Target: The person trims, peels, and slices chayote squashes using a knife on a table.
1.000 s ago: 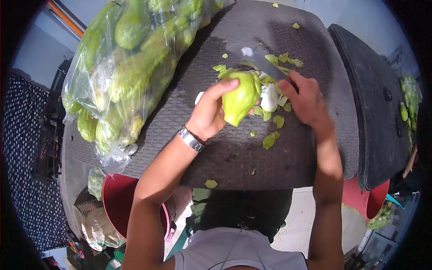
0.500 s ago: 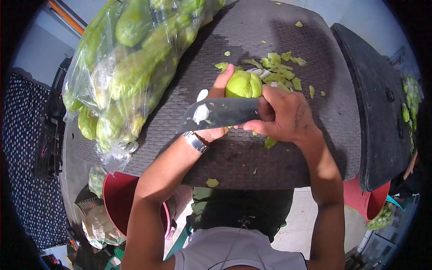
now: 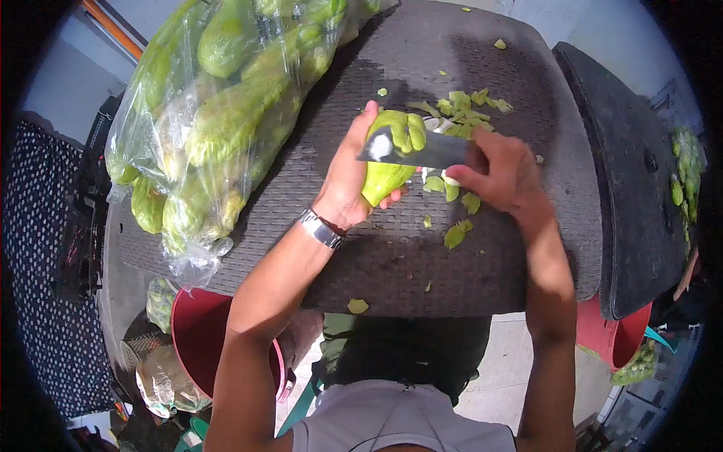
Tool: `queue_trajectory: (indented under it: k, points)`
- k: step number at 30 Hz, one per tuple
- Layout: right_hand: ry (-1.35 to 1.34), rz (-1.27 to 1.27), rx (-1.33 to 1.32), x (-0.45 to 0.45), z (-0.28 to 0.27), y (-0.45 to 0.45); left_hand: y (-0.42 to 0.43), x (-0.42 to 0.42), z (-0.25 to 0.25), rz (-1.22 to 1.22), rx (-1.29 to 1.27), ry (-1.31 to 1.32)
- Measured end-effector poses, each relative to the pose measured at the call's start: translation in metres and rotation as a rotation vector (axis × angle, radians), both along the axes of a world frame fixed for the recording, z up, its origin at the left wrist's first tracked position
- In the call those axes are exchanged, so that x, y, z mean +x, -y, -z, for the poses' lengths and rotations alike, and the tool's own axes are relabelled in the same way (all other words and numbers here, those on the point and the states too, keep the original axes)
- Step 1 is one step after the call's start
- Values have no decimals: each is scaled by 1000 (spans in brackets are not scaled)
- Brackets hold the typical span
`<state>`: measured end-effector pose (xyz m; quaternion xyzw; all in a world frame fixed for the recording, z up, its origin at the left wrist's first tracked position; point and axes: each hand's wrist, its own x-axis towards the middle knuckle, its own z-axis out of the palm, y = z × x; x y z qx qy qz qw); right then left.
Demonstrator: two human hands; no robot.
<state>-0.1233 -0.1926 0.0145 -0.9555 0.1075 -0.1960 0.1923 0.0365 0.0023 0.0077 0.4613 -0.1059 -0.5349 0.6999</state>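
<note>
The fingers of the left hand (image 3: 348,175) are wrapped round a green chayote (image 3: 384,183), with the thumb pointing up along its 11 o'clock side and some fingertips showing below it at 5 o'clock. At 3 o'clock from the fruit, the right hand (image 3: 503,172) grips a knife (image 3: 435,151), its broad blade reaching toward 9 o'clock across the chayote's front; whether the edge touches the skin cannot be told. The fruit is held above the woven bench (image 3: 361,275), its visible face green. Peelings (image 3: 461,105) lie on the bench at 1 to 2 o'clock from it, and a few loose scraps (image 3: 455,233) at 4 to 5 o'clock. A clear plastic bag (image 3: 248,139) full of chayotes stretches across 9 to 11 o'clock. The step in hand looks to be paring away the skin, with much of it apparently left. The next move seems to call for a shallow blade angle, a steady left grip, and the left thumb kept out of the edge's path.
</note>
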Motion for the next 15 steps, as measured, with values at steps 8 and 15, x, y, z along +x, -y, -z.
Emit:
queue_trajectory:
  k: [8,15]
  points:
    - [-49,-79,173,-1,-5,9,5,-2,5,75,62,120]
    - [15,-183,146,6,-14,-21,10,-8,10,73,120,206]
